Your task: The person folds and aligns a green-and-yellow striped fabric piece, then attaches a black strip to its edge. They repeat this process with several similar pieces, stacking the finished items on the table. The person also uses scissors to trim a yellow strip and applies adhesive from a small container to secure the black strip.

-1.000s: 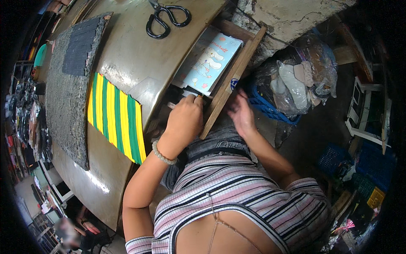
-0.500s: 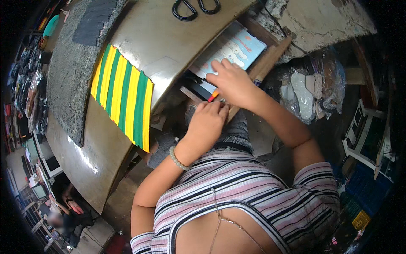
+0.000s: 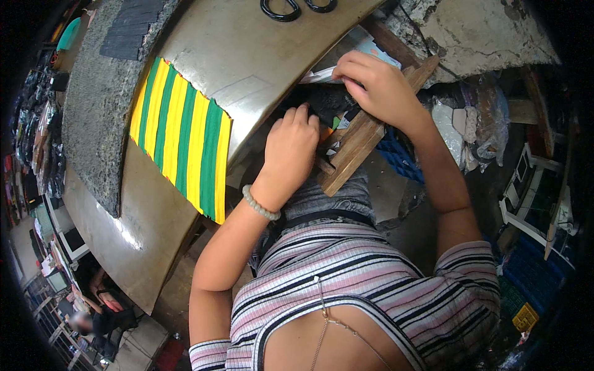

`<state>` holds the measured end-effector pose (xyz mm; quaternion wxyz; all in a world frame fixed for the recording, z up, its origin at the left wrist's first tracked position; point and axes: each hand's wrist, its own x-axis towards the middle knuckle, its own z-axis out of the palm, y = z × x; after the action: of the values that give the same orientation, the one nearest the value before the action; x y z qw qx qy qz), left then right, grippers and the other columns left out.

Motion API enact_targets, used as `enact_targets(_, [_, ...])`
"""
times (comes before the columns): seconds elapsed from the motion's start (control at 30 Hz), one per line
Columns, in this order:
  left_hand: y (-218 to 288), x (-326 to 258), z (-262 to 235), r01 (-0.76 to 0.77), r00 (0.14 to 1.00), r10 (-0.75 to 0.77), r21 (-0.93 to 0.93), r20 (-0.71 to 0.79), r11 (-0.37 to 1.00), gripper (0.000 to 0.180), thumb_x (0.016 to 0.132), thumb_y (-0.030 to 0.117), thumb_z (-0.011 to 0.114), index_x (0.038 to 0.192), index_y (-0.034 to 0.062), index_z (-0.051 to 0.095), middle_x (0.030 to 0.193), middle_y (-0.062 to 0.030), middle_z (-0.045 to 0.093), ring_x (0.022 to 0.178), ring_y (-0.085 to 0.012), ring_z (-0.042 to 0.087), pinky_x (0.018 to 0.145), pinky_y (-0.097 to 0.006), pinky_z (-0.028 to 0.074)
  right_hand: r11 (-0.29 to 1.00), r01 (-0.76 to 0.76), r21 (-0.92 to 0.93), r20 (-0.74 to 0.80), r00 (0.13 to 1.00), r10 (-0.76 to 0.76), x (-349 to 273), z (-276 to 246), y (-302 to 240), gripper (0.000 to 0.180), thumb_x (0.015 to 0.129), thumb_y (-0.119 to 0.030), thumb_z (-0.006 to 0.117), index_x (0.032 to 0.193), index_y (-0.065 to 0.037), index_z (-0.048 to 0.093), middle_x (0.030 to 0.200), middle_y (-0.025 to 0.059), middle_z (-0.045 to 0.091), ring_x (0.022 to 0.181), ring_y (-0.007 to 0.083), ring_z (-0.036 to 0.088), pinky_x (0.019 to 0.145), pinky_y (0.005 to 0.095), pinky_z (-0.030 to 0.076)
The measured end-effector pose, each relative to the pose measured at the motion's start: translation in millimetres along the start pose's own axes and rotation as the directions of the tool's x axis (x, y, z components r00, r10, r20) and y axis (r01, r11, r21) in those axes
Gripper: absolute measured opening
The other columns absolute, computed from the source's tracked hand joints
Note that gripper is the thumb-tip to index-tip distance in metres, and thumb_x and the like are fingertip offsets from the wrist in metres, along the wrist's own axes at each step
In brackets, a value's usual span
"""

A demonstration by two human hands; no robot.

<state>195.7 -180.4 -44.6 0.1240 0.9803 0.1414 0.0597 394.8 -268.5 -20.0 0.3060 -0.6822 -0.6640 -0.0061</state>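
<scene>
An open wooden drawer point(image 3: 356, 151) sticks out from under the metal-topped table. My right hand point(image 3: 380, 83) pinches the edge of a light blue notebook point(image 3: 377, 51), which is tilted up so its white side shows. My left hand point(image 3: 294, 145), with a beaded bracelet on the wrist, reaches into the drawer's dark inside. Its fingers are curled close together and the tips are partly hidden, so I cannot tell what they hold. Beside them lie small scraps point(image 3: 339, 122), some orange and green.
On the table point(image 3: 216, 37) lie a yellow and green striped piece point(image 3: 182, 142), black scissor handles point(image 3: 281, 9) and a rough grey slab point(image 3: 96, 117) with dark strips on it. Clear plastic bags point(image 3: 461, 123) sit right of the drawer. A blue crate point(image 3: 399, 154) is below it.
The notebook, flat before with its cover showing, is now lifted and tilted by my right hand. My left hand has moved left and deeper into the drawer, away from the red and orange item.
</scene>
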Motion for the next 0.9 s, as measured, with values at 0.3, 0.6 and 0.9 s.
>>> enact_targets(0.3, [-8.5, 21.0, 16.2, 0.141, 0.99, -0.141, -0.026, 0.017, 0.99, 0.054, 0.077, 0.003, 0.065, 0.13, 0.0046, 0.054, 0.095, -0.016, 0.067, 0.088, -0.0345, 0.067, 0.076, -0.044, 0.056, 0.988, -0.055, 0.143, 0.042, 0.998, 0.049, 1.7, -3.3, 10.0, 0.012, 0.085, -0.002, 0.064, 0.096, -0.002, 0.067, 0.1, 0.0092, 0.066, 0.093, 0.0289, 0.066, 0.081, 0.0355, 0.053])
enact_targets(0.6, [6.7, -28.6, -30.2, -0.128, 0.869, -0.246, -0.675, -0.43, 0.727, 0.021, 0.087, -0.007, 0.06, 0.106, 0.0023, 0.06, 0.107, -0.0165, 0.066, 0.101, -0.0298, 0.067, 0.096, -0.044, 0.053, 0.968, -0.06, 0.245, 0.024, 0.998, 0.056, -1.9, 3.9, 13.7, 0.011, 0.084, -0.001, 0.064, 0.095, -0.003, 0.068, 0.101, 0.0085, 0.065, 0.092, 0.0271, 0.066, 0.079, 0.0353, 0.053])
enact_targets(0.9, [5.0, -43.3, -132.5, 0.283, 0.948, -0.316, -0.533, 0.03, 0.797, 0.031, 0.08, 0.031, 0.076, 0.088, 0.0046, 0.063, 0.071, -0.0071, 0.06, 0.058, -0.0177, 0.058, 0.056, -0.03, 0.047, 0.946, -0.104, 0.308, 0.043, 0.994, 0.096, -6.5, 18.1, 10.2, 0.012, 0.084, 0.005, 0.063, 0.094, -0.001, 0.068, 0.109, 0.009, 0.063, 0.094, 0.0248, 0.066, 0.08, 0.0336, 0.052])
